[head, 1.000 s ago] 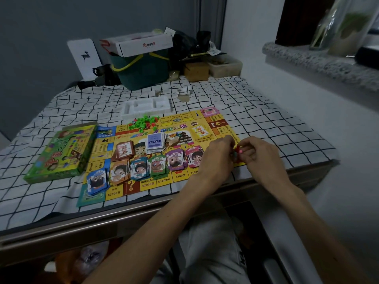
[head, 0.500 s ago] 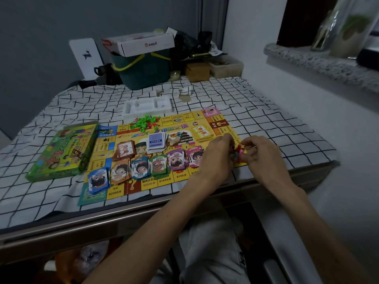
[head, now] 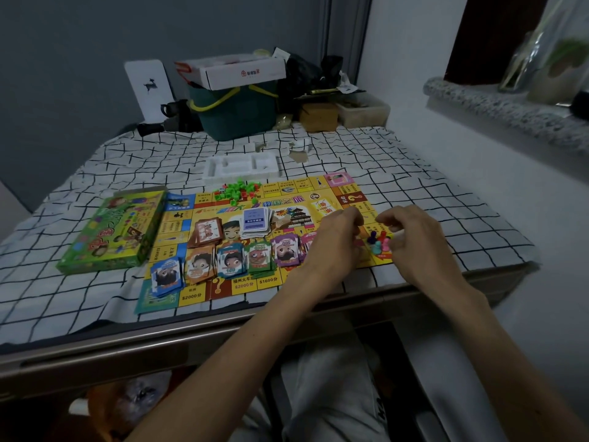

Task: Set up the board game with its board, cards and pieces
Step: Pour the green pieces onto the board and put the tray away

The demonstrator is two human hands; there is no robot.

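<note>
A person sat at a table under a white grid-patterned tablecloth [head: 414,193], both bare forearms reaching forward from the bottom of the view. The left hand [head: 338,242] hovered over the near right corner of the game board [head: 191,295], fingers curled under; whether it pinched a piece could not be told. The right hand [head: 417,242] hung near it, fingers loosely bent and holding nothing visible. Between the hands a tight cluster of pawns [head: 378,243], purple, teal, pink and red, stood upright on the corner square. The step looked like placing pawns at the start. Doing it well would mean setting any further pawn straight down beside the others and lifting the fingers away upward, so none toppled. Left of the hands, stacks of play money [head: 231,260] lined the board's near side, with a brown card deck [head: 207,234] and a blue card deck [head: 256,223] behind them. Farther off lay a heap of green and red houses [head: 237,189], the green game box [head: 111,231] at the board's left, and a white plastic tray [head: 243,165].
</note>
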